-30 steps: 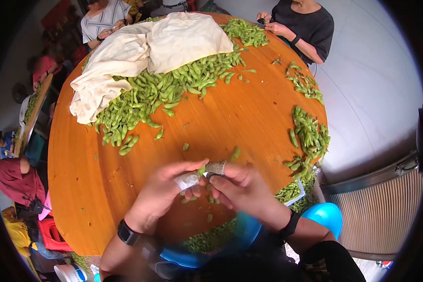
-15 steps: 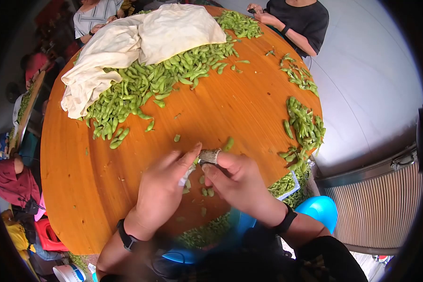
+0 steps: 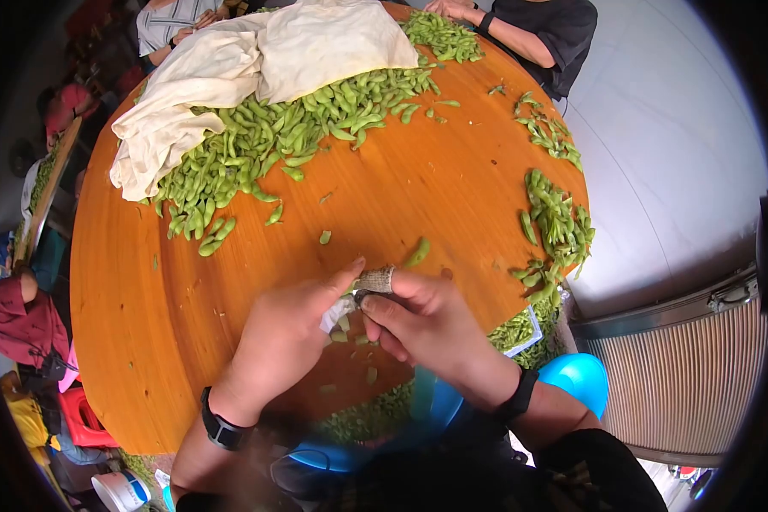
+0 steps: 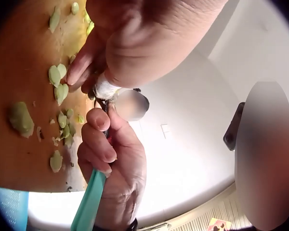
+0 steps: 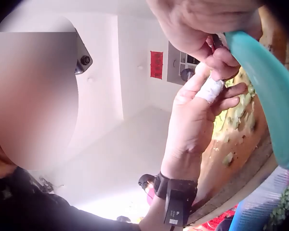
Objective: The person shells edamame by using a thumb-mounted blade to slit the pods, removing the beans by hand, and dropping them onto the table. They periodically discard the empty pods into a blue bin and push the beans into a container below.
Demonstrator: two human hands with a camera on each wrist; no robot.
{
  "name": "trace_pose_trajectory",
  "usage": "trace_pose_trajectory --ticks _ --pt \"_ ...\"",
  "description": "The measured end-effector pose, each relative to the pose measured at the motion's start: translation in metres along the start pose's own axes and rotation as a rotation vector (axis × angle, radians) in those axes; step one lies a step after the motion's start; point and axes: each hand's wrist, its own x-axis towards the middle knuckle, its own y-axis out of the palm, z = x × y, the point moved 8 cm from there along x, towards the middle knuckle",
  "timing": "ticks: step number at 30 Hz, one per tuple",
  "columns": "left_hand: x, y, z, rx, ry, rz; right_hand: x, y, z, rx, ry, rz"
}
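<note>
In the head view my left hand (image 3: 286,328) and right hand (image 3: 439,328) meet fingertip to fingertip over the table's near side. The left thumb wears a white wrap (image 4: 105,86), and a green sliver of bean pod (image 3: 347,291) shows by its index finger, mostly hidden. My right hand grips a teal-handled tool (image 4: 90,197); its dark, narrow end lies against the wrapped thumb. A woven sleeve (image 3: 375,279) covers the right index finger. Shelled green beans (image 4: 54,75) and pod scraps lie beneath the hands.
A large pod heap (image 3: 264,141) under a cream cloth (image 3: 333,47) fills the table's far left. One pod (image 3: 417,253) lies beyond my fingers. More pods (image 3: 559,222) line the right edge. A blue basin (image 3: 333,461) with green contents is below the near edge. People sit around.
The left fingers have shifted from spread around a visible pod to closer against the right fingertips, with the pod largely hidden now. The whole head view has shifted slightly.
</note>
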Motion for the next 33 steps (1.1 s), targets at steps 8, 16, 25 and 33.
trace_pose_trajectory --ticks 8,16,25,33 --pt "-0.004 0.023 0.034 -0.836 -0.462 0.038 0.002 -0.004 0.006 -0.024 0.043 0.026" --pt "0.002 0.003 0.004 -0.179 -0.237 -0.012 -0.013 0.004 0.034 -0.531 -0.396 -0.052" --pt "-0.007 0.01 -0.003 -0.083 -0.377 -0.084 -0.024 0.013 0.035 -0.687 -0.554 -0.065" --pt "-0.007 0.009 -0.021 0.111 -0.352 0.039 -0.02 0.008 0.033 -0.36 -0.273 0.024"
